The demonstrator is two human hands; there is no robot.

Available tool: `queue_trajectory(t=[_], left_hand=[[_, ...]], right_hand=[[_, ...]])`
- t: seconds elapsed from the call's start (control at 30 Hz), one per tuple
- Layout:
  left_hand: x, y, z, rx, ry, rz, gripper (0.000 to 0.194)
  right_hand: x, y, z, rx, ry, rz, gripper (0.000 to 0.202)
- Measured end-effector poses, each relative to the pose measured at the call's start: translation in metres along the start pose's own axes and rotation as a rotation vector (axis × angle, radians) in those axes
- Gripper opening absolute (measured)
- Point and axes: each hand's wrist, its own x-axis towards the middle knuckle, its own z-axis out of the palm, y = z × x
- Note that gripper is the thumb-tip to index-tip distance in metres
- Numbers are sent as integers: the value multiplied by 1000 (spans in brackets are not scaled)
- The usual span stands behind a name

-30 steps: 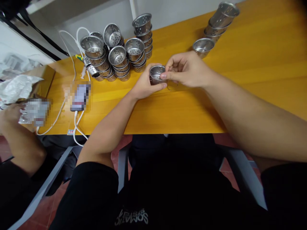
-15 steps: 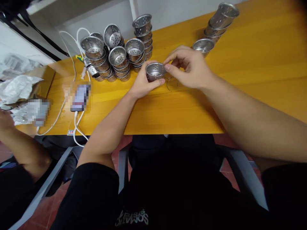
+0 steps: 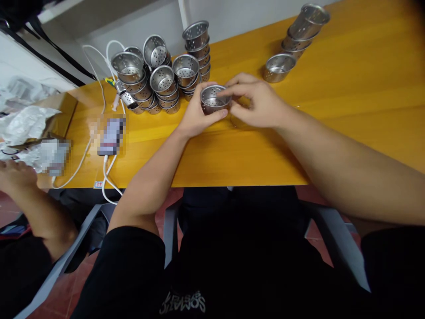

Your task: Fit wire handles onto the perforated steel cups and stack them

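Note:
A round metal cup with small holes point(image 3: 212, 103) is held upright just above the yellow table point(image 3: 212, 164). My left hand point(image 3: 195, 116) is closed round its left side, thumb along the near rim. At the cup's right side is my right hand point(image 3: 254, 101), its index finger reaching over the rim and its thumb lower down. Whether its fingertips pinch something small is too blurred to tell. Stacks of similar perforated cups point(image 3: 162, 80) stand behind and to the left of my left hand.
At the back right stand a single cup point(image 3: 280, 68) and a leaning cup stack point(image 3: 303, 31). A phone point(image 3: 112, 136) with white cables lies left. Plastic bags point(image 3: 26, 126) and another person's hand point(image 3: 16, 177) are at the far left.
My right hand has shifted slightly, its index finger now extending over the cup's opening. The other person's hand at the far left has moved further into view.

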Motion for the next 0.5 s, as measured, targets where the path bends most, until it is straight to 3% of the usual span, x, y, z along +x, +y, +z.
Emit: queue_trajectory(t=[0.17, 0.5], left_hand=[[2, 0, -3, 11, 44, 1, 96], [-2, 1, -5, 39, -14, 5, 95]], right_hand=[[-2, -10, -7, -44, -14, 46, 36], [1, -11, -11, -97, -108, 91, 46]])
